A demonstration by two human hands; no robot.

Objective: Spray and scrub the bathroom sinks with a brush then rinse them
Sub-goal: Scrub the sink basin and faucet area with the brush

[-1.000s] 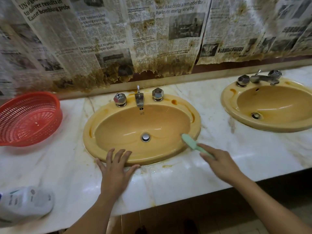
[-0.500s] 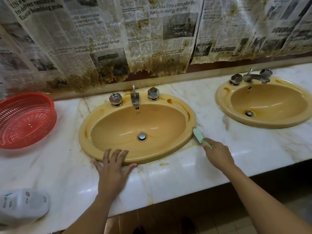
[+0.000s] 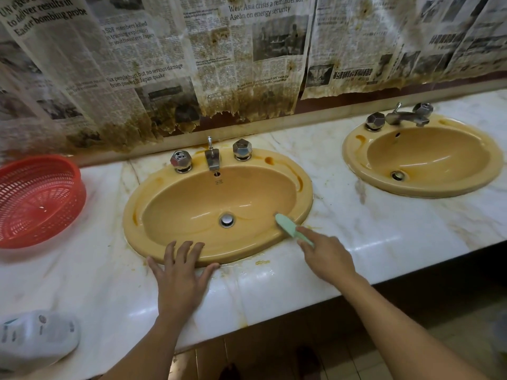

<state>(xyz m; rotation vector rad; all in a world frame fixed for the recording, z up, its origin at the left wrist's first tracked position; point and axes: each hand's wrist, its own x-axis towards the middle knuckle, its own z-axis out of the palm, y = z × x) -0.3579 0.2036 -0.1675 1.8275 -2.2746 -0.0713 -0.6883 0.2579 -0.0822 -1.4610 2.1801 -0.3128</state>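
Two yellow-orange oval sinks are set in a white marble counter (image 3: 384, 229). The near sink (image 3: 175, 204) is in the middle, the second sink (image 3: 428, 157) at the far right. My right hand (image 3: 327, 255) grips a pale green brush (image 3: 286, 224) whose head lies on the inner right wall of the near sink. My left hand (image 3: 182, 266) rests flat with spread fingers on that sink's front rim. A white spray bottle (image 3: 38, 335) lies on the counter at the lower left.
A red plastic basket (image 3: 38, 201) stands on the counter left of the near sink. Each sink has a chrome tap (image 3: 212, 157) with two knobs. Stained newspaper (image 3: 192, 64) covers the wall behind. Brown stains mark the counter near the sink rims.
The brush went from the near sink's right rim outward to the counter edge of the rim, then back down inside the bowl's right wall. My left hand stayed on the front rim.
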